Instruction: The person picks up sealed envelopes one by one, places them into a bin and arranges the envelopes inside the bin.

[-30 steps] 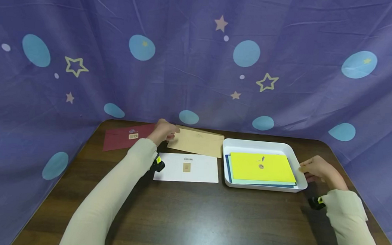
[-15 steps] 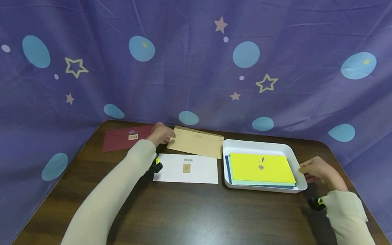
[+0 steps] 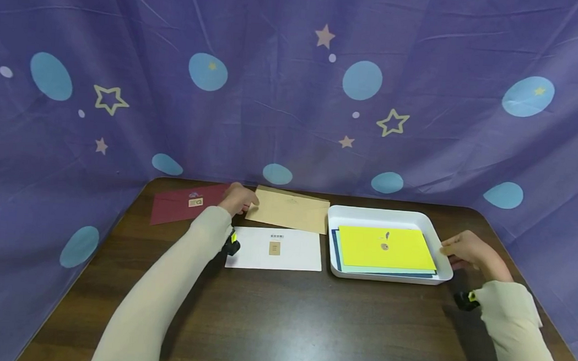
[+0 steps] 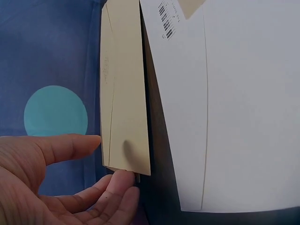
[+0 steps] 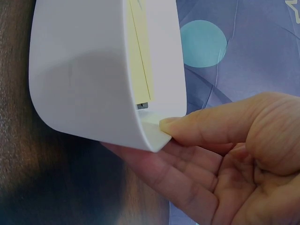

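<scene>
My left hand (image 3: 238, 199) is at the left end of a tan envelope (image 3: 294, 211), overlapping the right end of a red envelope (image 3: 173, 205). In the left wrist view its fingertips (image 4: 123, 179) are right at the short edge of the tan envelope, thumb and fingers apart. A second tan edge shows behind that envelope in the head view. My right hand (image 3: 468, 250) pinches the right rim of a white tray (image 3: 378, 213), thumb inside and fingers beneath in the right wrist view. On top in the tray lies a yellow envelope (image 3: 364, 246), over pale green and dark blue ones.
A white envelope (image 3: 296, 253) with a barcode lies in front of the tan one, left of the tray. All rest on a dark wooden table (image 3: 270, 323). Behind it hangs a purple curtain (image 3: 273, 119) with stars and blue spots.
My left hand has drawn back slightly to the left, off the tan envelope's corner, over the first half second. My right hand and the tray stay where they were.
</scene>
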Motion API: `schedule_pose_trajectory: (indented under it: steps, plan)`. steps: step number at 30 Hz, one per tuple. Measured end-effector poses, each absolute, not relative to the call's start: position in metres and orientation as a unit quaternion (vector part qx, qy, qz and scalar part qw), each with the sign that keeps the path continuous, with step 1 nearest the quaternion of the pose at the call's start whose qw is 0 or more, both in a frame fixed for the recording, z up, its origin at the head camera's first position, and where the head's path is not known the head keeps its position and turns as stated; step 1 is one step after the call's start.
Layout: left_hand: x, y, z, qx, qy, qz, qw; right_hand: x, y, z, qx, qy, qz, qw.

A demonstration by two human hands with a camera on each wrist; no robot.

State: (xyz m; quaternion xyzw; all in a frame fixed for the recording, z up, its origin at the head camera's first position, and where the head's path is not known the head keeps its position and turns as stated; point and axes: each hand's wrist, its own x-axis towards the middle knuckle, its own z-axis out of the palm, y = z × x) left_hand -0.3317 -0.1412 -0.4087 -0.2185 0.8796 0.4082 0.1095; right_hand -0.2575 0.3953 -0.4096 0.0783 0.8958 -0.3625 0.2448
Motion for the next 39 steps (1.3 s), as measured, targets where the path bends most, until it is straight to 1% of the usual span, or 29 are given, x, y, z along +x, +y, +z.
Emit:
schedule_pose_trajectory:
  steps: [10,19,30,39]
  plan:
    - [-0.3315,-0.1412,-0.4101,-0.212,0.886,0.393,0.124,-0.2569,0.3954,-0.409,0.076,0.895,-0.365,0.245]
    - [-0.3397,-0.1422,-0.4162,-0.225,0.882,0.391,0.136,-0.2571,0.3958,-0.41,0.071,0.895,-0.366,0.246]
    - [-0.3315,-0.1417,-0.411,-0.223,0.877,0.406,0.128,-0.257,0.3949,-0.4083,0.068,0.895,-0.365,0.248]
    - [-0.3363,-0.143,-0.4145,-0.243,0.858,0.436,0.122,-0.2572,0.3941,-0.4085,0.07,0.896,-0.362,0.249]
